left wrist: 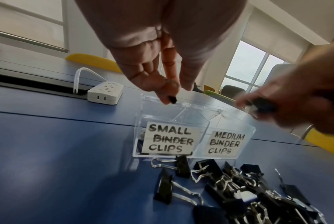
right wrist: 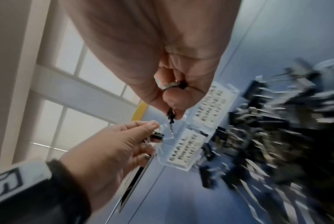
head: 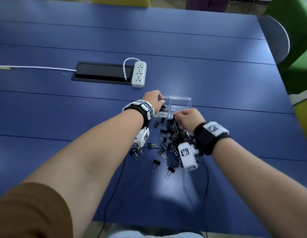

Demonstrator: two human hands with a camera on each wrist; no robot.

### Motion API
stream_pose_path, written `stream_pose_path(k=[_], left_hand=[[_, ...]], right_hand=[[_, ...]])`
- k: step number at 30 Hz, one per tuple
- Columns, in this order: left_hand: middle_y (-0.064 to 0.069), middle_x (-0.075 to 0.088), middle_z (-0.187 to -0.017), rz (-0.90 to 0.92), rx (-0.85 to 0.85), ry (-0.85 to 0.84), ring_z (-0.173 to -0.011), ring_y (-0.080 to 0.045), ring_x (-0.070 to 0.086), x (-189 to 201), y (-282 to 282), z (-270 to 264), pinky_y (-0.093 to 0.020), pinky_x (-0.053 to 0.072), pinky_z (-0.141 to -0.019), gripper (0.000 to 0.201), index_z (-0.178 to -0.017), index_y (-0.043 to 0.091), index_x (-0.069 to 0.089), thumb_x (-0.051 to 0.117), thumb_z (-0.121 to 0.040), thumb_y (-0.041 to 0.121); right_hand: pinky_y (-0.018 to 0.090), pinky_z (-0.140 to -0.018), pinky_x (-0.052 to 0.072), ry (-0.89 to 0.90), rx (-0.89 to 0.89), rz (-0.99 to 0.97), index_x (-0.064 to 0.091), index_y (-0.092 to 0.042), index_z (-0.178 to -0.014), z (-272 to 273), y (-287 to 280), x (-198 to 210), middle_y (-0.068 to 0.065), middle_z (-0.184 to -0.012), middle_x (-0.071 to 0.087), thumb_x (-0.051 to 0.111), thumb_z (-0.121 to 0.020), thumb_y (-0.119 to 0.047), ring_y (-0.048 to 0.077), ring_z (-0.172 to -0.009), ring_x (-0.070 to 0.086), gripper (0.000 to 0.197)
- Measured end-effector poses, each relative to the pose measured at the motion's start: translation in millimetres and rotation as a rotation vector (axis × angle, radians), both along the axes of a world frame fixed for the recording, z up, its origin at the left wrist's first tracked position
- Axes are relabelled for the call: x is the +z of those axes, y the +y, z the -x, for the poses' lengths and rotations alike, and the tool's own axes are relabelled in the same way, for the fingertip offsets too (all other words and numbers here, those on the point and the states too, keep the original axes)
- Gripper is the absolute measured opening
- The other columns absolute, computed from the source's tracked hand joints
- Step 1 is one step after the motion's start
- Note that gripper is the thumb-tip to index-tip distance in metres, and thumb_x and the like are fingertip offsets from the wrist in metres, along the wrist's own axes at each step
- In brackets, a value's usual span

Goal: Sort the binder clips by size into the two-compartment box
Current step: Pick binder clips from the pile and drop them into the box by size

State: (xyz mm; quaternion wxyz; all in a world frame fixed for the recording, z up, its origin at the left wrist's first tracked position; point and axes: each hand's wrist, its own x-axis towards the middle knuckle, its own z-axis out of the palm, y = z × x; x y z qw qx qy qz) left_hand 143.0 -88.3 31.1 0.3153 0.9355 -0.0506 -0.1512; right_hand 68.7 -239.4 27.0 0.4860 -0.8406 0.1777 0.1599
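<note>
A clear two-compartment box (head: 180, 100) stands on the blue table (head: 63, 109); its labels read SMALL BINDER CLIPS (left wrist: 172, 137) on the left and MEDIUM BINDER CLIPS (left wrist: 226, 144) on the right. My left hand (head: 160, 100) pinches a small black clip (left wrist: 172, 99) over the small compartment's rim (left wrist: 156, 98). My right hand (head: 176, 115) pinches another black clip (right wrist: 171, 116), held just above the box's front right. A pile of black binder clips (head: 173, 134) lies in front of the box, below my wrists. A few clips (left wrist: 141, 136) sit in the small compartment.
A white power strip (head: 139, 73) and a black cable hatch (head: 101, 73) lie behind the box to the left. Loose clips (head: 169, 170) are scattered toward me. Thin black wires (head: 115, 186) trail off the near table edge. A green chair (head: 296, 48) stands at the right.
</note>
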Motion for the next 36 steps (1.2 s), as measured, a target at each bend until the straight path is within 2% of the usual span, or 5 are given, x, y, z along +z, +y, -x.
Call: stream_pose_path(k=[5,13,18,22,36], left_hand=[[-0.012,0.065,-0.114,0.038,0.048,-0.006,-0.106,-0.027,0.059,-3.9,12.5,11.2,-0.032,0.047,-0.09,0.023,-0.109,0.011,0.064,0.049,-0.092,0.016],[-0.006,0.062,-0.108,0.058,0.115,0.094,-0.085,-0.02,0.057,-21.4,51.1,80.5,-0.029,0.048,-0.075,0.02,-0.103,0.015,0.062,0.045,-0.093,0.014],[-0.005,0.051,-0.119,-0.107,-0.227,0.131,-0.105,-0.024,0.057,-50.0,44.4,131.5,-0.037,0.049,-0.089,0.025,-0.115,0.018,0.057,0.048,-0.092,0.015],[-0.004,0.047,-0.119,-0.156,-0.402,0.019,-0.111,-0.025,0.049,-62.8,28.6,145.2,-0.043,0.049,-0.092,0.037,-0.128,0.021,0.053,0.051,-0.091,0.014],[-0.007,0.049,-0.113,-0.236,-0.383,0.007,-0.091,-0.029,0.058,-61.1,28.1,132.4,-0.044,0.053,-0.077,0.02,-0.109,0.015,0.057,0.045,-0.093,0.011]], right_hand=[[0.039,-0.082,0.056,-0.045,0.165,0.296,0.069,0.0,-0.096,-59.3,31.1,14.3,0.017,-0.092,0.071,0.046,-0.091,-0.017,0.03,-0.074,0.063,0.028],[0.031,-0.083,0.052,-0.115,0.211,0.314,0.062,-0.015,-0.113,-57.2,40.7,9.7,0.009,-0.116,0.063,0.046,-0.087,-0.009,0.027,-0.089,0.062,0.032],[0.031,-0.084,0.051,-0.102,0.192,0.351,0.067,-0.01,-0.094,-1.3,13.4,-5.3,0.008,-0.095,0.069,0.049,-0.09,-0.014,0.022,-0.083,0.062,0.018],[0.044,-0.093,0.051,0.045,0.268,0.462,0.066,-0.017,-0.093,52.6,-2.3,-37.6,0.008,-0.105,0.063,0.052,-0.085,-0.014,0.027,-0.099,0.058,0.016],[0.037,-0.085,0.05,-0.079,0.33,0.397,0.062,-0.017,-0.087,72.9,3.2,-41.5,-0.002,-0.091,0.049,0.058,-0.079,-0.008,0.022,-0.095,0.053,0.014]])
